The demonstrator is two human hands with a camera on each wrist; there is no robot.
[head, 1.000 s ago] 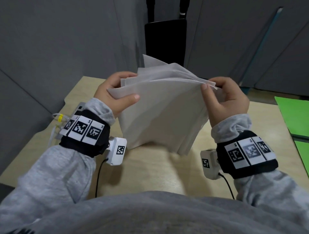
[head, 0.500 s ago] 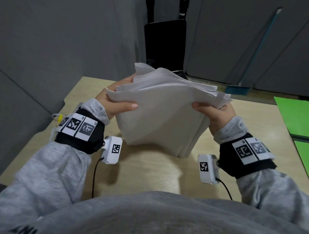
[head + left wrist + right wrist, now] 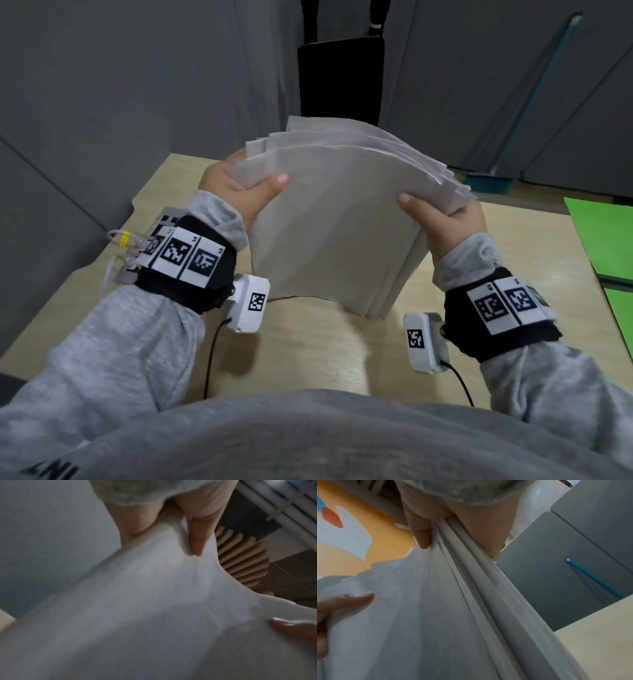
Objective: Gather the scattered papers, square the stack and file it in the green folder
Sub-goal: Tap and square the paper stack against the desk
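Head view, stack: my paper stack [image 3: 335, 219] stands on edge on the bench [image 3: 308, 349], bottom edge touching the wood, long axis running up and leaning away from me.
Head view, top edges: fanned and stepped, not flush.
Head view, left grip: my left hand [image 3: 239, 192] clamps the upper left corner, thumb on the near face.
Head view, right grip: my right hand [image 3: 452, 222] clamps the right edge, thumb on the near face.
Head view, folder: the green folder [image 3: 603, 236] lies flat at the bench's right edge, well apart from the stack; I cannot tell what it holds.
Head view, room: bare bench between the stack and my body.
Left wrist view: thumb and fingers pinch the sheets [image 3: 137, 601]; blurred.
Right wrist view: thumb [image 3: 421, 534] on one face, palm behind, sheet edges [image 3: 471, 574] splayed between.
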